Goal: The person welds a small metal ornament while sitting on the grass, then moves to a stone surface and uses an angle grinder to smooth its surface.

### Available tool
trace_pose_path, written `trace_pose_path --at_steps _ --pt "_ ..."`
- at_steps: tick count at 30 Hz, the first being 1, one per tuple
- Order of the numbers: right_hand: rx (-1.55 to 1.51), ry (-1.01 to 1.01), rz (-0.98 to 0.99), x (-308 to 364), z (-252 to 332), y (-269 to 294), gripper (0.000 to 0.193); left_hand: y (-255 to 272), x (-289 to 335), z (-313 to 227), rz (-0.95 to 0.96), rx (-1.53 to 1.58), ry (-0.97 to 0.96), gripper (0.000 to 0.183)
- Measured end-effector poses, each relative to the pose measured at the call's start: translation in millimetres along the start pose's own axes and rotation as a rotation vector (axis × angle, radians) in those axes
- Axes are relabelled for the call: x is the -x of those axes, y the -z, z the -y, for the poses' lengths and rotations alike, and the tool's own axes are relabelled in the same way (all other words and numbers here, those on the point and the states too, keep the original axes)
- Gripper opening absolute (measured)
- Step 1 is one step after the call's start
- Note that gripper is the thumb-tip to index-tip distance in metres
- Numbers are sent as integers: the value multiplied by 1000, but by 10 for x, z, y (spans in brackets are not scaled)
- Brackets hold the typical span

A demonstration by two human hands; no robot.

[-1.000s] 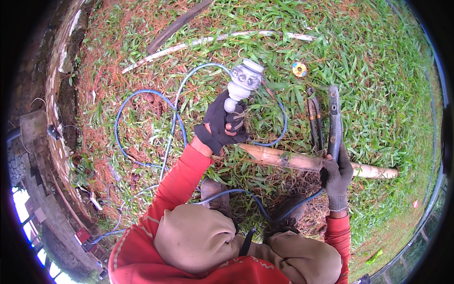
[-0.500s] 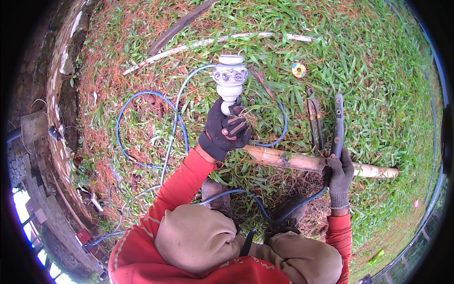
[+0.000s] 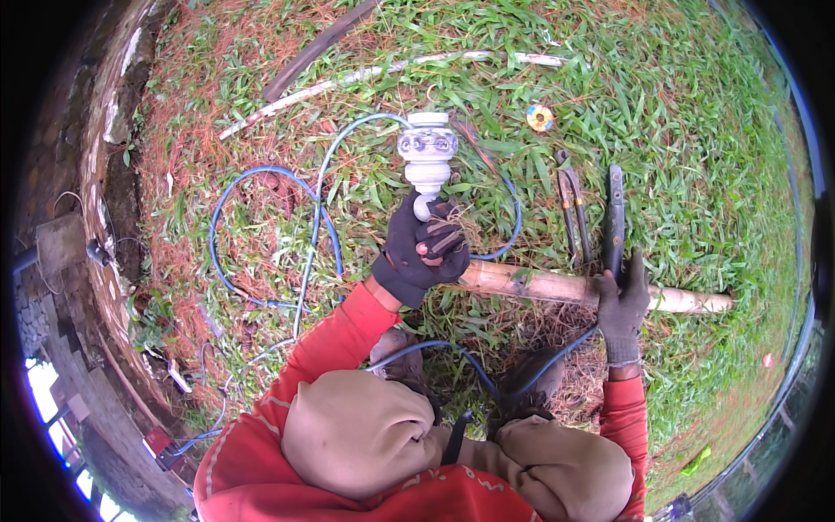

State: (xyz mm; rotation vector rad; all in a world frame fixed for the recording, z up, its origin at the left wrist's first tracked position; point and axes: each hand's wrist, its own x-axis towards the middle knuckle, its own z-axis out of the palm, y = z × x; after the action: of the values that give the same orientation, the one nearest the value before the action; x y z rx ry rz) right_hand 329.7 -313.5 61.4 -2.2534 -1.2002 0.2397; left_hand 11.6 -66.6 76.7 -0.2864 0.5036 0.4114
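My left hand (image 3: pixel 426 248), in a dark glove with some bare fingertips, is closed around the narrow neck of a white baluster-shaped piece (image 3: pixel 428 157). A band of round knobs circles its upper part. A tuft of dry grass (image 3: pixel 465 224) sticks out by the fingers. My right hand (image 3: pixel 622 309), in a grey glove, lies over a bamboo-like pole (image 3: pixel 539 285). Its thumb and fingers lie around the lower end of a long dark tool (image 3: pixel 616 204) with a rounded tip. The grip underneath is hidden. Beside that tool lies a pair of long-handled pliers (image 3: pixel 574 209).
A blue hose or cable (image 3: pixel 217 217) loops over the grass on the left, and another stretch (image 3: pixel 470 361) runs by my boots. Beyond the white piece lie a pale thin pole (image 3: pixel 374 74), a dark plank (image 3: pixel 317 48) and a small yellow-blue disc (image 3: pixel 540 118). A low wall edge (image 3: pixel 100 191) bounds the left.
The white piece, in my left hand, has shifted slightly toward me. The dark tool by my right hand looks darker and slightly turned. The whole view has shifted a little.
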Motion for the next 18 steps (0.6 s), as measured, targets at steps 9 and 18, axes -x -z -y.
trace_pose_path --at_steps 9,18 --pt "354 215 380 -475 673 -314 76 478 -232 -192 16 49 88 62" --pt "365 -58 521 -616 668 -597 81 299 -62 -184 -622 -1430 -674 38"
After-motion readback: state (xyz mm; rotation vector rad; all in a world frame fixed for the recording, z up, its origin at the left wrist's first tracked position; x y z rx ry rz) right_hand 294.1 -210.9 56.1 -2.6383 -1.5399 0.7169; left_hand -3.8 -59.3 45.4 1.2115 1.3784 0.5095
